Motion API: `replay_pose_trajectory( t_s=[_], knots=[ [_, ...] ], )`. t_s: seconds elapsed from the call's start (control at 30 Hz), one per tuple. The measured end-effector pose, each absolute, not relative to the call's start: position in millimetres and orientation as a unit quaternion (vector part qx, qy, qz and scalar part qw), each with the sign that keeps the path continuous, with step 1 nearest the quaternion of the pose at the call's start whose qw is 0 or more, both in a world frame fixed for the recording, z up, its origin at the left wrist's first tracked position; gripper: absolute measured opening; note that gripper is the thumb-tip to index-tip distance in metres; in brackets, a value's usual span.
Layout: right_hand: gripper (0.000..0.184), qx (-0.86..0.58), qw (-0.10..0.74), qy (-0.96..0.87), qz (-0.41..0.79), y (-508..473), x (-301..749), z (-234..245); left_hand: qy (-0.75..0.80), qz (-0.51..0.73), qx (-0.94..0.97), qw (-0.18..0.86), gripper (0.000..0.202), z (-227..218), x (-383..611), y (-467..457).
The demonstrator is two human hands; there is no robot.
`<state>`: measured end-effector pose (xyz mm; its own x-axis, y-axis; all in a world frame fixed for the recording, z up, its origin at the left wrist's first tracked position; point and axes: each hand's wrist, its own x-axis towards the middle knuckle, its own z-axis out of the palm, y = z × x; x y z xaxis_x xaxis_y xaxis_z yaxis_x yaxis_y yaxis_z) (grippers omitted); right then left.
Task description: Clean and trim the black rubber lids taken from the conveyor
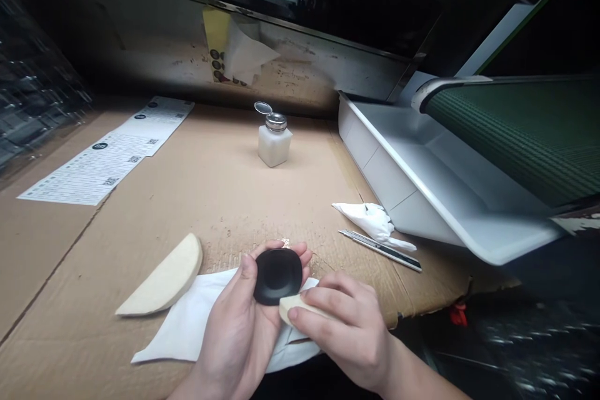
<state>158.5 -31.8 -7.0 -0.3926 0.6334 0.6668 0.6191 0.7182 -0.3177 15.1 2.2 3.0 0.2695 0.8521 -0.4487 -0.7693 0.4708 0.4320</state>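
My left hand (237,325) cradles a black rounded-square disc (278,276) in its palm, thumb on the near edge. My right hand (342,331) pinches a cream foam sponge wedge (294,308), pressing it to the disc's lower right edge. A larger half-moon foam sponge (164,278) lies on the cardboard left of my hands. Beneath my hands lies a white cloth (187,319). The disc's underside is hidden by my left palm.
Flattened cardboard (220,200) covers the bench. On it stand a pump dispenser bottle (274,144) with its lid flipped open, a snap-off utility knife (382,250), crumpled white tissue (370,222) and QR-coded paper sheets (107,159). A white tray (412,169) and green conveyor belt (515,137) lie right.
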Motion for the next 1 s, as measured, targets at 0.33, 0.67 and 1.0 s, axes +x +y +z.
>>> replay_pose_trajectory(
  t_s=[0.33, 0.67, 1.0],
  knots=[
    [0.023, -0.377, 0.405, -0.833, -0.014, -27.0, 165.1, -4.6, 0.333, 0.508, 0.059, 0.792, 0.026, 9.1, 13.1, 1.6],
    [0.019, -0.423, 0.394, -0.815, -0.034, 14.3, 172.6, 9.0, 0.325, 0.509, 0.112, 0.789, 0.025, 7.5, 14.5, 1.2],
    [0.032, -0.495, 0.45, -0.742, -0.049, -8.9, 193.3, 22.0, 0.31, 0.501, 0.118, 0.799, 0.032, 6.9, 14.2, -3.2]
  ],
)
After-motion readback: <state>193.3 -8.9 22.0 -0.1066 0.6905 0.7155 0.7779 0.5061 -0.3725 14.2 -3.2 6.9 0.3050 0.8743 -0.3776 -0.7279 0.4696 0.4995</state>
